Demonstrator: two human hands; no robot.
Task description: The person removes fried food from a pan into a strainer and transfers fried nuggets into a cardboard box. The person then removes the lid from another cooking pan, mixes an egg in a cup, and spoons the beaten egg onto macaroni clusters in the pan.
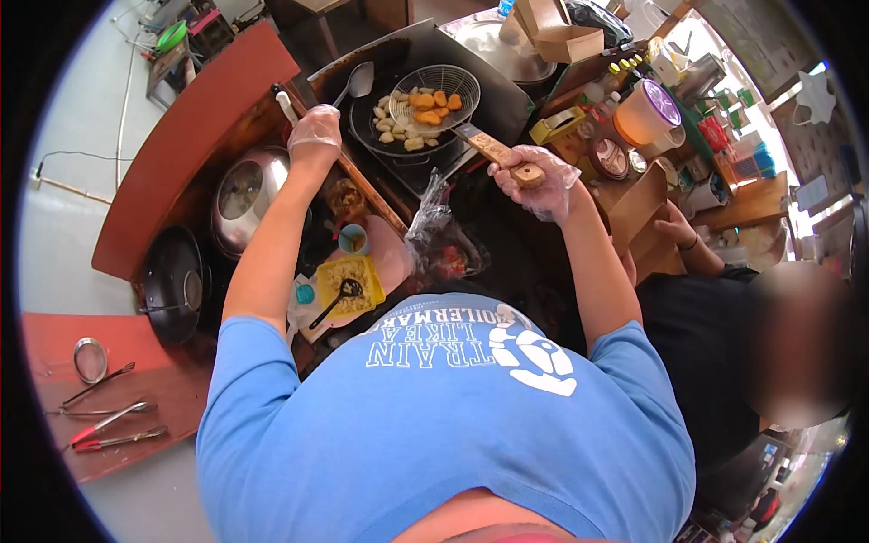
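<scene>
My left hand [315,131], in a clear plastic glove, is closed around the handle of a spatula [361,80], whose grey head is raised at the wok's edge. My right hand [536,181], gloved too, grips the wooden handle of a wire-mesh strainer [469,83]. Several orange-brown fried pieces [429,114] rest in the strainer, held over the wok [364,134]. Pale chunks of food [398,134] lie in the wok, partly seen through the mesh. Beside my left hand is a white and black tool handle [285,105].
Below the wok, a yellow tray [375,271] holds crumbly food and a black ladle [348,290]. A lidded pot [249,195] and black pan [172,285] stand left. At right, another person's hand [674,226] touches a cardboard box [638,213], near a purple-lidded tub [647,113].
</scene>
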